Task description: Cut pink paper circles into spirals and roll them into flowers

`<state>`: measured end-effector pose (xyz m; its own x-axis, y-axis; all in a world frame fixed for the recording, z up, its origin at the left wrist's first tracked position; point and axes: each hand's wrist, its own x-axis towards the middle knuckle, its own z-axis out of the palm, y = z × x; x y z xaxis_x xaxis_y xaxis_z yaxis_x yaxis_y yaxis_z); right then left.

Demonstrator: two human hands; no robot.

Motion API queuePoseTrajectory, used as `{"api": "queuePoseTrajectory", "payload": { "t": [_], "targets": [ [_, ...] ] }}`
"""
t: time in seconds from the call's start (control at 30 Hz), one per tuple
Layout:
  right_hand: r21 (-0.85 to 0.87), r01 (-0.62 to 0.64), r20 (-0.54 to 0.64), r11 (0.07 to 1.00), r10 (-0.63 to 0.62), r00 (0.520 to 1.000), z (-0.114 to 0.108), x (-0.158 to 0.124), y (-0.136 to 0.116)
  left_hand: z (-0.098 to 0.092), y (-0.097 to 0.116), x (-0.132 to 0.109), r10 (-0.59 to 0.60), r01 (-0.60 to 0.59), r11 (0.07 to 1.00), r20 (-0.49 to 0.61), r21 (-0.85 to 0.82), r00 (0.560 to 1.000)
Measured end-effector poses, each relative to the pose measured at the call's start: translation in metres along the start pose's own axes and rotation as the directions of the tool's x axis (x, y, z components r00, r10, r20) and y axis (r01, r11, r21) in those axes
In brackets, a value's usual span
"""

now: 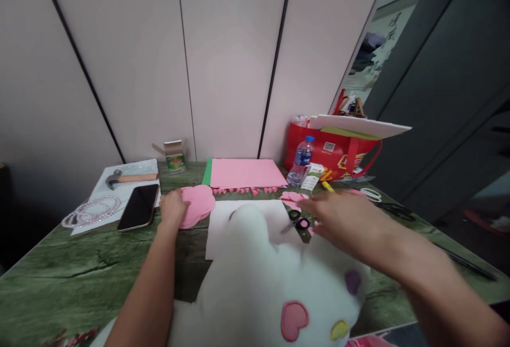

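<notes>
My left hand is at the left edge of a stack of pink scalloped paper cutouts, its fingers closed on the edge. My right hand reaches in from the right, fingers stretched out, its tips at a small pile of pink paper pieces; blur softens the fingertips. Just below them, black-handled scissors lie partly on a white paper sheet. A white plush toy with coloured hearts stands close in front of me, covering much of the sheet.
Pink sheets lie at the back behind a row of small pink pieces. At left are a phone, a hammer, bead strings and a small box. A bottle and red bag stand back right.
</notes>
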<state>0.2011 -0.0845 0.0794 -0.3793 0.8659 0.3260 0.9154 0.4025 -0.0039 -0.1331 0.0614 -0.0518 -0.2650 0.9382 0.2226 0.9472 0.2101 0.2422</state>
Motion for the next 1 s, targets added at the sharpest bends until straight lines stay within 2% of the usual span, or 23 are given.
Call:
{"api": "queuePoseTrajectory", "payload": {
  "t": [0.03, 0.1, 0.17, 0.2, 0.27, 0.3, 0.37, 0.43, 0.53, 0.63, 0.7, 0.73, 0.8, 0.9, 1.0],
  "targets": [
    [-0.059, 0.096, 0.074, 0.994, -0.092, 0.993, -0.003, 0.014, -0.018, 0.000, 0.002, 0.000, 0.000, 0.000, 1.000, 0.000, 0.002, 1.000],
    [0.038, 0.321, 0.203, 0.946, -0.321, 0.925, -0.002, 0.041, -0.055, 0.000, 0.004, 0.000, -0.004, 0.004, 1.000, -0.003, 0.004, 1.000],
    [0.216, 0.470, 0.338, 0.856, -0.517, 0.786, 0.013, 0.061, -0.087, 0.000, 0.005, 0.000, -0.004, 0.004, 1.000, -0.011, 0.002, 1.000],
    [0.245, 0.494, 0.427, 0.834, -0.550, 0.717, 0.024, 0.067, -0.098, 0.000, 0.006, 0.000, -0.004, 0.004, 1.000, -0.016, 0.001, 1.000],
    [0.201, 0.502, 0.601, 0.841, -0.511, 0.615, 0.048, 0.071, -0.110, -0.002, 0.006, 0.000, -0.004, 0.004, 1.000, -0.027, -0.005, 1.000],
    [0.187, 0.497, 0.644, 0.847, -0.488, 0.589, 0.058, 0.069, -0.111, -0.002, 0.007, 0.000, -0.004, 0.003, 1.000, -0.033, -0.010, 0.999],
    [0.157, 0.483, 0.684, 0.861, -0.448, 0.576, 0.071, 0.062, -0.109, -0.004, 0.008, 0.001, -0.004, 0.003, 1.000, -0.046, -0.024, 0.999],
    [0.136, 0.456, 0.732, 0.880, -0.399, 0.552, 0.072, 0.054, -0.106, -0.006, 0.009, 0.002, -0.003, 0.000, 0.999, -0.060, -0.048, 0.998],
    [0.119, 0.431, 0.821, 0.894, -0.333, 0.463, 0.062, 0.043, -0.106, -0.007, 0.012, 0.003, -0.010, 0.004, 0.996, -0.061, -0.094, 0.998],
    [0.164, 0.418, 0.859, 0.894, -0.338, 0.385, 0.057, 0.033, -0.105, -0.008, 0.013, 0.003, -0.023, 0.017, 0.991, -0.039, -0.130, 0.999],
    [0.242, 0.371, 0.857, 0.897, -0.376, 0.351, 0.063, 0.026, -0.098, -0.008, 0.014, 0.003, -0.032, 0.027, 0.990, -0.035, -0.142, 0.999],
    [0.287, 0.327, 0.851, 0.900, -0.396, 0.345, 0.070, 0.021, -0.091, -0.009, 0.015, 0.003, -0.037, 0.031, 0.989, -0.036, -0.146, 0.999],
    [0.419, 0.187, 0.803, 0.889, -0.459, 0.381, 0.085, 0.010, -0.073, -0.010, 0.016, 0.002, -0.044, 0.037, 0.988, -0.040, -0.152, 0.998],
    [0.592, -0.073, 0.714, 0.803, -0.479, 0.510, 0.107, -0.004, -0.045, -0.012, 0.017, 0.001, -0.049, 0.041, 0.986, -0.042, -0.163, 0.998],
    [0.752, -0.202, 0.601, 0.627, -0.528, 0.600, 0.115, -0.010, -0.027, -0.012, 0.018, 0.000, -0.060, 0.051, 0.984, -0.043, -0.170, 0.997]
  ]
}}
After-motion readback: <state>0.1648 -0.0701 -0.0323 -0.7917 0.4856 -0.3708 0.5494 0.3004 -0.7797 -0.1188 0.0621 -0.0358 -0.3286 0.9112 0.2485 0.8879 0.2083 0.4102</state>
